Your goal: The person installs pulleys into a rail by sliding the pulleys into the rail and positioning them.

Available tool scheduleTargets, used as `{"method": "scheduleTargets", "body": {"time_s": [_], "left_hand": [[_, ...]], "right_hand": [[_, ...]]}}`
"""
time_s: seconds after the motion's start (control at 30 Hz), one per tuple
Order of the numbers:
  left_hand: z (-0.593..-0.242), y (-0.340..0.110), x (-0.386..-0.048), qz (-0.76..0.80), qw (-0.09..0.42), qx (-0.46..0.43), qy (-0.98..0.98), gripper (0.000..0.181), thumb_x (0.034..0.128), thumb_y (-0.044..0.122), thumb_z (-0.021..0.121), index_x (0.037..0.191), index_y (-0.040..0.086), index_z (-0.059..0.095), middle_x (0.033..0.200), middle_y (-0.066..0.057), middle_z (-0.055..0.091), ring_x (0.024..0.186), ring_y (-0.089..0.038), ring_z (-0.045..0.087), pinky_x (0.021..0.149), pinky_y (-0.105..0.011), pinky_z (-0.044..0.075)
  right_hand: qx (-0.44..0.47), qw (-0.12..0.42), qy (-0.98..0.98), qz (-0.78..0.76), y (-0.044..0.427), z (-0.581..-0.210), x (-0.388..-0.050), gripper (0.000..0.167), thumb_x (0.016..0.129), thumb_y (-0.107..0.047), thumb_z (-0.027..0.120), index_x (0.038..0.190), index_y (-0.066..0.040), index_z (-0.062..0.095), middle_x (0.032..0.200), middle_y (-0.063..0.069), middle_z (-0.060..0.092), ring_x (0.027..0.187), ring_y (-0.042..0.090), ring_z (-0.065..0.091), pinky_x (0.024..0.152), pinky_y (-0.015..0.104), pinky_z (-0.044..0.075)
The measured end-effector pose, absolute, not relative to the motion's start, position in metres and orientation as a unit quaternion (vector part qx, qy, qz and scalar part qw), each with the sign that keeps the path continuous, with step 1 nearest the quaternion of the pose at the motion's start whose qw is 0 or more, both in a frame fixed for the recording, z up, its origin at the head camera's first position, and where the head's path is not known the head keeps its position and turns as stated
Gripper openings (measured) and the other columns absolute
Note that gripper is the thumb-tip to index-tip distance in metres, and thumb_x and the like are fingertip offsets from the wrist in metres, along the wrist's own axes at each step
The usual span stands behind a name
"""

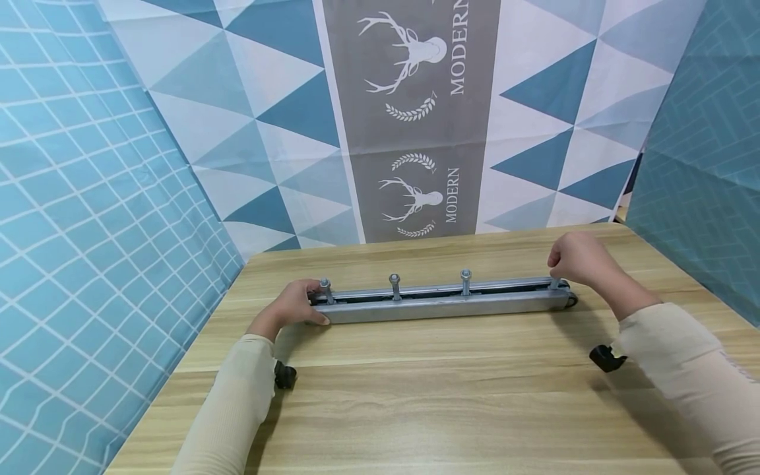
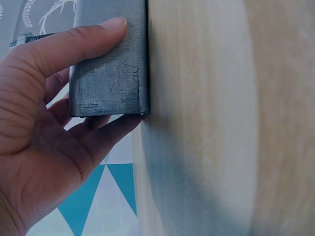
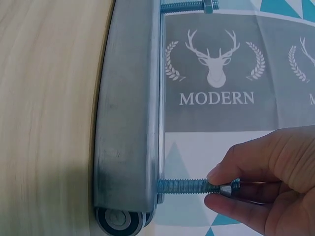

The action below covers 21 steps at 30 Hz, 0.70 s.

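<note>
A long grey metal channel (image 1: 445, 309) lies across the table, with several upright threaded bolts rising from its slot. My left hand (image 1: 292, 305) grips its left end, the thumb on the near face and the fingers reaching round behind and under the end in the left wrist view. At the other end, my right hand (image 1: 582, 259) pinches a hex nut (image 3: 226, 191) near the tip of the rightmost bolt (image 3: 187, 186) between thumb and fingers. Nuts sit near the tops of the other bolts, such as this middle bolt (image 1: 394, 287). A round bearing wheel (image 3: 118, 219) shows at the channel's right end.
The wooden table (image 1: 451, 409) extends in front of the channel. Behind it hangs a patterned cloth (image 1: 415, 132); blue sheets stand at the left (image 1: 89, 198) and right. Black wrist devices sit by both sleeves.
</note>
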<state>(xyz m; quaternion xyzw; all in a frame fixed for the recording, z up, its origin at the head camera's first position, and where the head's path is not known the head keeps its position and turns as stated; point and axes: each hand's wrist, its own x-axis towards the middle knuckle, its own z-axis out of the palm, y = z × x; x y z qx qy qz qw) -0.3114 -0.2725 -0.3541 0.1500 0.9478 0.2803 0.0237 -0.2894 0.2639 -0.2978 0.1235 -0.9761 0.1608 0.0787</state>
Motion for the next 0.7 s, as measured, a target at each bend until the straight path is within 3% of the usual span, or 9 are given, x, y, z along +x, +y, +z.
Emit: {"method": "scheduleTargets", "body": {"time_s": [0.57,0.7], "left_hand": [[-0.355,-0.274,-0.312,0.283,0.025,0.153,0.947,0.048,0.0624,0.012,0.092,0.102,0.006,0.066,0.103,-0.009,0.065,0.086,-0.023,0.055,0.079,-0.042,0.047],[-0.356,-0.274,-0.312,0.285,0.025,0.155,0.946,0.048,0.062,0.013,0.093,0.102,0.006,0.066,0.102,-0.008,0.065,0.086,-0.023,0.054,0.079,-0.042,0.046]], "right_hand": [[0.134,0.072,-0.976,0.156,0.249,-0.297,-0.291,0.018,0.074,0.005,0.064,0.061,-0.007,0.064,0.059,0.0,0.054,0.059,0.02,0.044,0.057,0.037,0.04],[0.14,0.073,-0.976,0.153,0.247,-0.297,-0.291,0.025,0.073,0.007,0.061,0.056,-0.01,0.058,0.053,-0.003,0.043,0.055,0.017,0.035,0.054,0.034,0.034]]}}
